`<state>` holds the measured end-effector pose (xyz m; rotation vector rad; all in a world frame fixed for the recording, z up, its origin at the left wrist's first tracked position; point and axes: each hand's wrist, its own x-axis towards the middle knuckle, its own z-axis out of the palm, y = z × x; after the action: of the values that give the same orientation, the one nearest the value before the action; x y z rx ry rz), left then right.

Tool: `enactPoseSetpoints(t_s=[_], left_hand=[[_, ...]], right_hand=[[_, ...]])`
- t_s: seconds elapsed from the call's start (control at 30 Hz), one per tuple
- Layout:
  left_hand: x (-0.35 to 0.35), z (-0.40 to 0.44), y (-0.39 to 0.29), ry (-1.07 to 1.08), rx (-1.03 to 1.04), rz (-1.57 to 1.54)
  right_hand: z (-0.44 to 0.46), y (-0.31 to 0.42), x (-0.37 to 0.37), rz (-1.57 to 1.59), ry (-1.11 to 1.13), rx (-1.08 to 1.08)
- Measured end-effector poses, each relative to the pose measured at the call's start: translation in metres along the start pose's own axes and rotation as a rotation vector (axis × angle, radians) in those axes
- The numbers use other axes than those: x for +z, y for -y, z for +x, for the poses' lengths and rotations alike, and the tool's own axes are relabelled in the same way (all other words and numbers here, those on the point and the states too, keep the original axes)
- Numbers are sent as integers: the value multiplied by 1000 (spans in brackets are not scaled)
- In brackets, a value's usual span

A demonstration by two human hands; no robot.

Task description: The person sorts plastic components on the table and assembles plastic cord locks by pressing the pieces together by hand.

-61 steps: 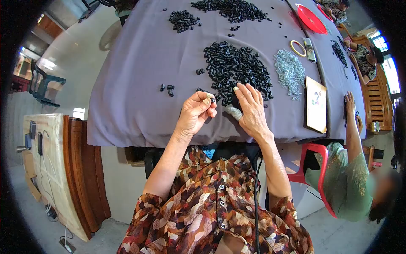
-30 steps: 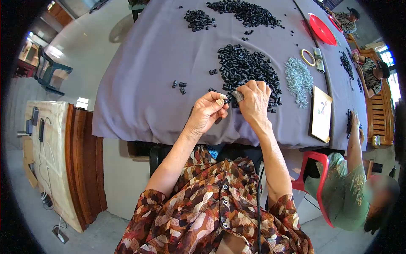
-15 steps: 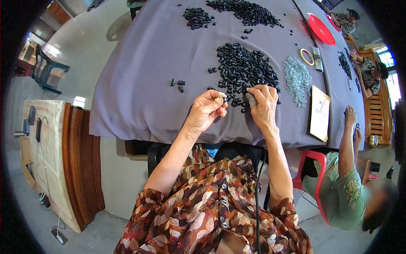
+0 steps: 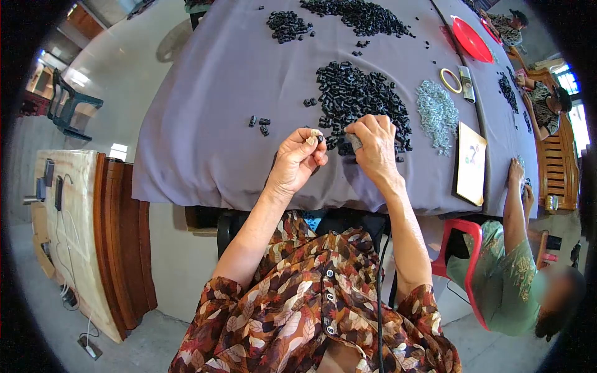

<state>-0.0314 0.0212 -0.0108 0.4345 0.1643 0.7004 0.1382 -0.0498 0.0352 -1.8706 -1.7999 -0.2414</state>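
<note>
Black pieces (image 4: 360,93) lie in a broad heap on the grey cloth-covered desk (image 4: 205,143), just in front of the person's two hands. The left hand (image 4: 295,163) is raised at the heap's near left edge, its grip closed on one small piece (image 4: 321,139) pinched between thumb and fingertips. A pale cover (image 4: 311,141) wraps the tip of its thumb. The right hand (image 4: 378,149) is at the heap's near edge, fingers bent down and thumb close to them; I cannot tell whether its grip has anything in it. That thumb wears a grey cover (image 4: 355,142). The hands are near each other but apart.

Left of the heap, three loose pieces (image 4: 264,122) lie close together. Farther up are a small black heap (image 4: 288,27) and a wide one (image 4: 360,17). To the right lie clear bits (image 4: 437,112) in a pile, a tape ring (image 4: 442,79) and a board (image 4: 471,168). Beyond them sits a red tray (image 4: 471,38). At far right, a co-worker's hand (image 4: 516,171) rests on the desk.
</note>
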Motion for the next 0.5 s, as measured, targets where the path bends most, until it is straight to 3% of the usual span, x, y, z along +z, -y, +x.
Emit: enactPoseSetpoints(t_s=[0.5], left_hand=[[0,0,3,-40,-40,106]], right_hand=[[19,-6,6,-130,158,-126]])
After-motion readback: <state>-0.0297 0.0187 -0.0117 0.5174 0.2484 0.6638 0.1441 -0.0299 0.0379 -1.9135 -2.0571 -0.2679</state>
